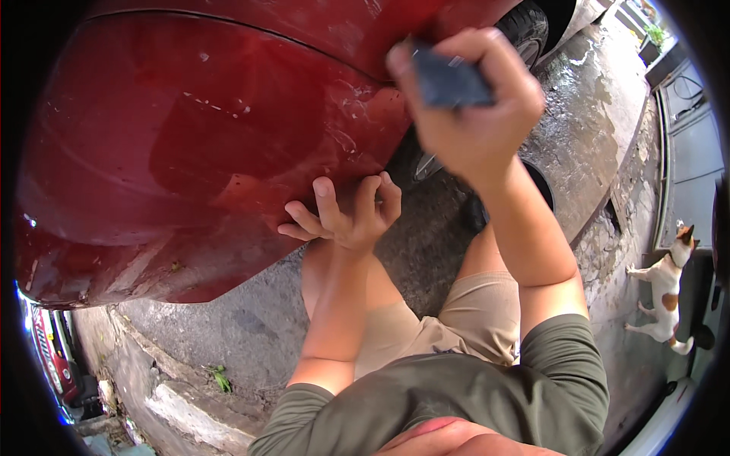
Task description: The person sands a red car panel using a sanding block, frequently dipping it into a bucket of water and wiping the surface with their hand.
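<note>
In front of me is the red body panel [228,121] of a car, scuffed and with patches of differing shade. My right hand [487,114] is raised by the panel's right side, near the wheel, and grips a dark grey, flat rectangular pad [450,79]. Motion blurs the pad, so its exact kind is unclear, and I cannot tell whether it touches the paint. My left hand [346,216] is at the panel's lower edge with its fingers bent and apart. Nothing shows in that hand; its fingertips are against or just before the paint.
A black bucket [541,182] stands partly behind my right forearm. The car's tyre [525,34] is at the upper right. A white and brown dog [669,285] stands right, near a metal gate [693,137]. The concrete ground [593,121] is wet and cracked, with a small weed [220,378].
</note>
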`<control>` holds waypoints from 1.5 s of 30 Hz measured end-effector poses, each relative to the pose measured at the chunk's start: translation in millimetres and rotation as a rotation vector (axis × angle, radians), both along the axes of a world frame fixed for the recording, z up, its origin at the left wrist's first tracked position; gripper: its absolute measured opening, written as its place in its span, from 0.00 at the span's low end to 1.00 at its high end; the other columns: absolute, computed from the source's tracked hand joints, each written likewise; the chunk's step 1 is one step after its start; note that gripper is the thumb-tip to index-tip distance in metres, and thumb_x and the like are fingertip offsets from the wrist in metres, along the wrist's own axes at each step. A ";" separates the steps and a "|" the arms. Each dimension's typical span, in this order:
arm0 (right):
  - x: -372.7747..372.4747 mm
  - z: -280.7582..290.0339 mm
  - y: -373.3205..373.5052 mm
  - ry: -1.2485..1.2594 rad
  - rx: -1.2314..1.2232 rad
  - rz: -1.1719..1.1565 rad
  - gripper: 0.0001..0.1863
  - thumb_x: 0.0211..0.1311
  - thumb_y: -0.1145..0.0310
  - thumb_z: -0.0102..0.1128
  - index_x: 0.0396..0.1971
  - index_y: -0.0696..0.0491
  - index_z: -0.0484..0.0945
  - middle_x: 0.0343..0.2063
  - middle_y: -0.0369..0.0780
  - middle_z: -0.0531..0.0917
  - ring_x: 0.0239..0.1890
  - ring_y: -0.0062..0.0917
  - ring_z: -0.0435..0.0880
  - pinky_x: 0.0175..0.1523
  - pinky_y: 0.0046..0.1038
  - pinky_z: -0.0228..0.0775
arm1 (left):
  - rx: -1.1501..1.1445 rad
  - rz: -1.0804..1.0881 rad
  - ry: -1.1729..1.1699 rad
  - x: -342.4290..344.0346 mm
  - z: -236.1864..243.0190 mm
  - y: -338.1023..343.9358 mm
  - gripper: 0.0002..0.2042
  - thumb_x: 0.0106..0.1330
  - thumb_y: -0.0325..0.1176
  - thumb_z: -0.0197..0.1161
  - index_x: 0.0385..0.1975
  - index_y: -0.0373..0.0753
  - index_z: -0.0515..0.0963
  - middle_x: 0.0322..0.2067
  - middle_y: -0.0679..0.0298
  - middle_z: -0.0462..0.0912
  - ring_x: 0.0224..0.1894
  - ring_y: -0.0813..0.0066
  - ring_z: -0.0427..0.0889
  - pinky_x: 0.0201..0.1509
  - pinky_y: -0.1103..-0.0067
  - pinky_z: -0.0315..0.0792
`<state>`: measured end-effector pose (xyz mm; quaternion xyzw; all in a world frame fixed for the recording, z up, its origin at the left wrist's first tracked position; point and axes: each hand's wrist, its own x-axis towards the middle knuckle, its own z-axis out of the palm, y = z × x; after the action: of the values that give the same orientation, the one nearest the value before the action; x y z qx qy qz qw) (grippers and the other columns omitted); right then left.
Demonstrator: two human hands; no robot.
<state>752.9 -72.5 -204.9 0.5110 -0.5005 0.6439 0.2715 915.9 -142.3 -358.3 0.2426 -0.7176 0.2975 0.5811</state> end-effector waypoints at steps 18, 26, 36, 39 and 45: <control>-67.9 26.1 1.2 -0.100 -0.001 -0.384 0.15 0.49 0.68 0.83 0.26 0.53 0.80 0.19 0.35 0.80 0.22 0.17 0.77 0.30 0.20 0.69 | -0.029 -0.003 0.014 -6.2 4.8 0.3 0.10 0.62 0.49 0.64 0.21 0.59 0.77 0.72 0.53 0.64 0.78 0.29 0.45 0.77 0.38 0.27; -25.1 18.4 1.0 0.087 -0.068 -0.049 0.12 0.52 0.70 0.82 0.28 0.54 0.83 0.21 0.34 0.83 0.24 0.14 0.77 0.31 0.19 0.69 | -0.019 0.017 0.003 -2.9 3.0 1.1 0.11 0.63 0.49 0.64 0.20 0.58 0.76 0.72 0.53 0.64 0.78 0.29 0.45 0.77 0.38 0.27; -1.4 7.8 6.1 0.012 0.038 0.064 0.10 0.49 0.71 0.78 0.29 0.54 0.84 0.22 0.39 0.86 0.25 0.26 0.87 0.32 0.26 0.78 | -0.036 0.025 0.007 -1.4 1.4 1.1 0.11 0.63 0.49 0.63 0.20 0.58 0.77 0.73 0.52 0.62 0.78 0.30 0.44 0.77 0.38 0.27; -64.3 35.2 2.4 0.151 -0.305 -0.113 0.10 0.57 0.72 0.78 0.27 0.54 0.82 0.22 0.33 0.84 0.23 0.16 0.80 0.30 0.20 0.72 | -0.042 0.009 -0.008 -13.4 1.1 5.9 0.11 0.62 0.50 0.64 0.20 0.58 0.77 0.73 0.52 0.62 0.79 0.30 0.44 0.77 0.39 0.27; 0.5 4.2 9.7 0.086 -0.063 0.106 0.08 0.39 0.76 0.68 0.24 0.53 0.80 0.17 0.40 0.80 0.20 0.34 0.83 0.28 0.26 0.74 | -0.011 0.061 -0.006 0.2 8.5 19.0 0.10 0.61 0.47 0.65 0.21 0.57 0.76 0.71 0.50 0.63 0.77 0.33 0.49 0.77 0.42 0.34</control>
<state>753.4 -62.8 -200.7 0.5550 -0.4403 0.6503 0.2743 916.1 -123.3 -349.7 0.2603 -0.7099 0.3196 0.5710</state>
